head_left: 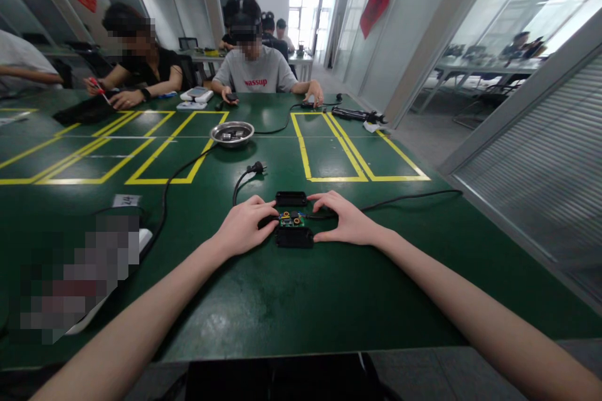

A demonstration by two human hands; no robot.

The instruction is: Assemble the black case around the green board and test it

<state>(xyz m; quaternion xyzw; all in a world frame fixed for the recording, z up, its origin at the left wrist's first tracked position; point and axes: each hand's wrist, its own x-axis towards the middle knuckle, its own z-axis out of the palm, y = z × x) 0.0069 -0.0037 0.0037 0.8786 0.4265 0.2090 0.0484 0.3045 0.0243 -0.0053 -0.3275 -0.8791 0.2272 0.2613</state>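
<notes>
A small green circuit board (292,219) with copper-coloured coils lies between two black case halves, the far one (291,198) and the near one (294,238). My left hand (248,224) is at the left of these parts, its fingers apart, fingertips beside the board and the far half. From the right, my right hand (343,218) curves with thumb and fingers spread, the thumb at the near half's edge and a fingertip by the far half. Black cables run out from both sides of the board, partly under my hands.
A metal bowl (232,134) holding small parts stands farther back. A black plug (256,168) lies left of centre. Yellow tape outlines mark the green table (376,301). Other people sit across it. A blurred white-edged object (143,239) is at the left.
</notes>
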